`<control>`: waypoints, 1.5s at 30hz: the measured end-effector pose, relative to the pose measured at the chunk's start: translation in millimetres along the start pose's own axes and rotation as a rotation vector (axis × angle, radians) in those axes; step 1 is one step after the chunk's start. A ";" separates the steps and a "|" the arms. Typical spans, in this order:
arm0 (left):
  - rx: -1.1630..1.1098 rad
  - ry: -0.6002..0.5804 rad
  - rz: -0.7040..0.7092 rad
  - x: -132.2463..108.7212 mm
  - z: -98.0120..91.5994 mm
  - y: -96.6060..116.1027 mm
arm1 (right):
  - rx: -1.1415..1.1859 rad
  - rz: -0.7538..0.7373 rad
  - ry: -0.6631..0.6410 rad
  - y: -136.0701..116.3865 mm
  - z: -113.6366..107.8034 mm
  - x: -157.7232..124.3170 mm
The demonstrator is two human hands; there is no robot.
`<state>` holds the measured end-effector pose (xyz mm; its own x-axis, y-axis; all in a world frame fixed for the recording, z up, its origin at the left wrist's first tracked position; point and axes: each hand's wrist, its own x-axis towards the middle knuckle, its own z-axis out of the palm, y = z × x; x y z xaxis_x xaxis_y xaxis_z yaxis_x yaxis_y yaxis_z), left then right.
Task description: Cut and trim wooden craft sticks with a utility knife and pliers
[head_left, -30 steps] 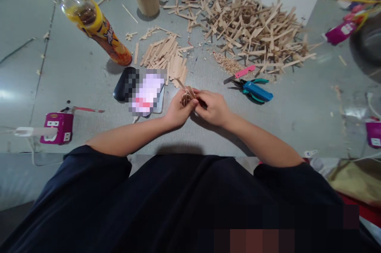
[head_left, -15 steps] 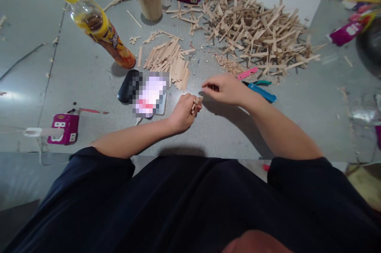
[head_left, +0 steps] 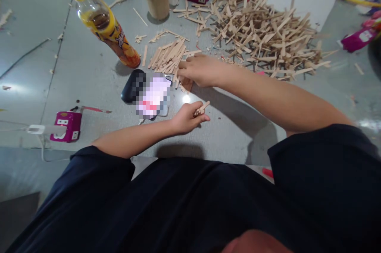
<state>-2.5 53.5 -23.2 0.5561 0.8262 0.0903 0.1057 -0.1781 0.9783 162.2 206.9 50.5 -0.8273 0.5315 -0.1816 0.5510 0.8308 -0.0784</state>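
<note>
Left hand pinches short, pale wooden sticks.
Right hand lies on stick pile, possibly gripping; bottle label illegible.

Even, bright overhead light; soft shadows lie under both forearms, glare patches on the grey surface, edges warped and slightly blurred.

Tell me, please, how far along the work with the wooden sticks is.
Done: a tidy stack of sticks lies by the phone. In hand: the left hand grips a small bundle of sticks, while the right hand rests on the stack's near end. Left: the large loose heap behind lies jumbled.
</note>
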 end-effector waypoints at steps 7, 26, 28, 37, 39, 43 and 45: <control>0.015 0.005 0.087 1.1 1.6 4.2 | 0.196 0.097 0.013 6.8 2.5 1.5; -0.030 0.114 0.032 1.9 5.0 10.3 | 0.034 0.041 -0.070 8.2 8.1 -2.4; -0.036 0.126 0.005 3.0 4.8 10.4 | 0.023 0.032 -0.061 6.5 8.1 -5.0; -0.022 0.145 -0.013 5.2 5.7 5.0 | -0.082 0.036 -0.058 -3.9 24.5 -29.7; -0.017 0.160 -0.010 6.0 6.0 4.7 | -0.058 0.026 -0.040 -4.2 27.5 -30.3; -0.024 0.204 0.009 7.5 6.1 4.3 | 0.030 0.052 -0.007 -2.7 26.6 -27.4; -0.029 0.229 0.022 7.7 5.4 3.7 | 0.071 0.101 0.038 -3.5 24.0 -30.5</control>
<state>6.7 56.2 -19.8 0.3559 0.9227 0.1484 0.0702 -0.1847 0.9803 188.1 183.8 32.8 -0.7703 0.6185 -0.1550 0.6366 0.7599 -0.1314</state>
